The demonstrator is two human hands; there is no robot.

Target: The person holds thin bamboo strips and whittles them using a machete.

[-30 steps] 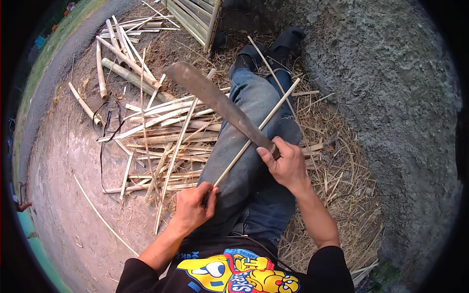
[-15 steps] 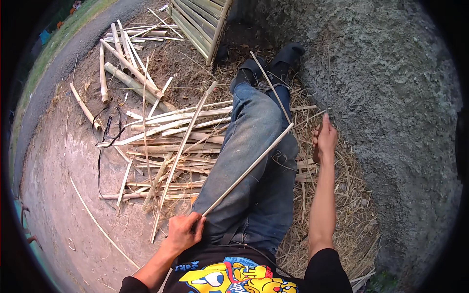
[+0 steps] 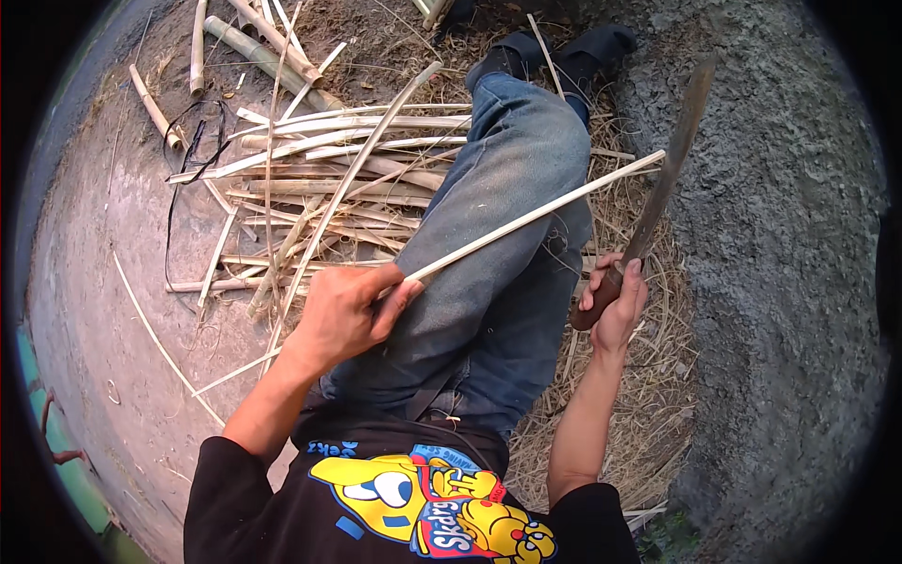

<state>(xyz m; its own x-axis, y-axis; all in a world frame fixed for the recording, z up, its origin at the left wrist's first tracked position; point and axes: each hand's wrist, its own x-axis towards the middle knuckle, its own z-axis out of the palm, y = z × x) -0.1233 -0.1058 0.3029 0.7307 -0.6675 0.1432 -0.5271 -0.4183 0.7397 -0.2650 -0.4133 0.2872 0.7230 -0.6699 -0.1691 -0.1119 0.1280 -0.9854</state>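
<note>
My left hand (image 3: 349, 308) is closed around a pale split-bamboo strip (image 3: 536, 218). The strip slants up to the right across my jeans, and its thin rear end comes out behind the hand. In my right hand (image 3: 617, 299) I grip a machete by its brown wooden handle (image 3: 598, 299). The machete's long dark blade (image 3: 665, 179) points up and away, its flat side showing. At its far tip the strip meets the blade in view; whether they touch I cannot tell.
My outstretched legs (image 3: 489, 207) lie across the middle. To their left is a pile of split bamboo (image 3: 348, 188), with thicker bamboo poles (image 3: 272, 61) beyond. A rough grey wall (image 3: 780, 235) rises close on the right. Shavings (image 3: 658, 376) cover the ground beside it.
The strip has swung to a flatter slant, its far end now by the machete. The blade has turned from edge-on to showing its flat. My left hand is higher in view, and the view has shifted.
</note>
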